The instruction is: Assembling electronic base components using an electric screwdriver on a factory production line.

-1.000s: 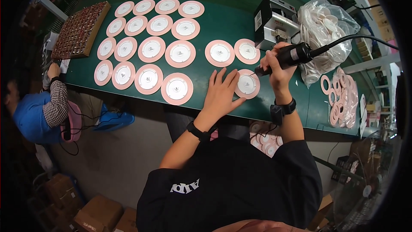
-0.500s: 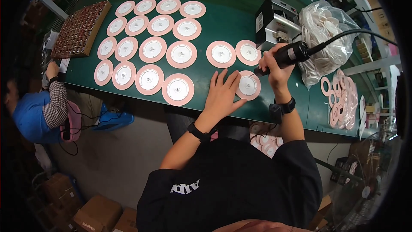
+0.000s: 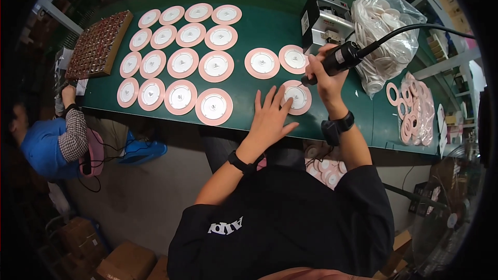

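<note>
In my right hand (image 3: 330, 82) is a black electric screwdriver (image 3: 341, 58), its cable running off to the right. It slants down to the left, its tip over the upper edge of a pink disc with a white centre (image 3: 299, 102); whether it touches, I cannot tell. My left hand (image 3: 267, 119) lies flat with fingers spread, fingertips at that disc's left rim. Beyond it sit two matching discs, one pink-and-white disc (image 3: 262, 64) and another disc (image 3: 292, 59) partly behind my right hand. To the left, more such discs (image 3: 216, 66) lie in rows.
A black-and-silver machine (image 3: 332, 23) stands behind my right hand, beside a clear bag of white parts (image 3: 384, 41). Pink rings (image 3: 415, 111) lie at the right. A cardboard tray (image 3: 98, 44) fills the far left, near a seated person (image 3: 49, 145). A fan (image 3: 450, 220) stands lower right.
The view has shifted slightly. My right hand has brought the screwdriver tip a little left, from the disc's upper right edge toward its top. My left hand stays at the disc's left rim.
</note>
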### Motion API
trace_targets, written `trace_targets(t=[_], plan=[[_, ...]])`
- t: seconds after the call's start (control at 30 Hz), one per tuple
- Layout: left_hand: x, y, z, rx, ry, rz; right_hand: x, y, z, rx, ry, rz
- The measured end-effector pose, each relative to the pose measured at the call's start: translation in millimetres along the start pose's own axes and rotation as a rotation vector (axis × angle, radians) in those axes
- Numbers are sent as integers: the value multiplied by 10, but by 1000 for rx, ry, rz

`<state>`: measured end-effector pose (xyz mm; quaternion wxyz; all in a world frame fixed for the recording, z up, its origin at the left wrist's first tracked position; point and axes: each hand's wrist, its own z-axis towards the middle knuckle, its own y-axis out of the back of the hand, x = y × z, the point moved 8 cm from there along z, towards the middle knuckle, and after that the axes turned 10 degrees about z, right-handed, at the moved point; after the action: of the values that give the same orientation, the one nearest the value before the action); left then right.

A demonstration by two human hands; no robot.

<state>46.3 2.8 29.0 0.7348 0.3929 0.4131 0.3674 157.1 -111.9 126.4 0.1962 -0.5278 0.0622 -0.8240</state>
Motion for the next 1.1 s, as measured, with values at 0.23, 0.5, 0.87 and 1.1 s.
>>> trace_targets(t=[0.23, 0.5, 0.87, 1.1], plan=[[-685, -235, -104, 199, -282, -263, 1199, -238, 153, -6, 171, 93], [391, 137, 365, -32, 111, 79, 1491, -137, 427, 29, 251, 239], [46, 94, -116, 91, 96, 91, 577, 731, 1218, -178, 287, -131], [-75, 43, -108, 152, -46, -87, 459, 476, 680, -101, 55, 74]])
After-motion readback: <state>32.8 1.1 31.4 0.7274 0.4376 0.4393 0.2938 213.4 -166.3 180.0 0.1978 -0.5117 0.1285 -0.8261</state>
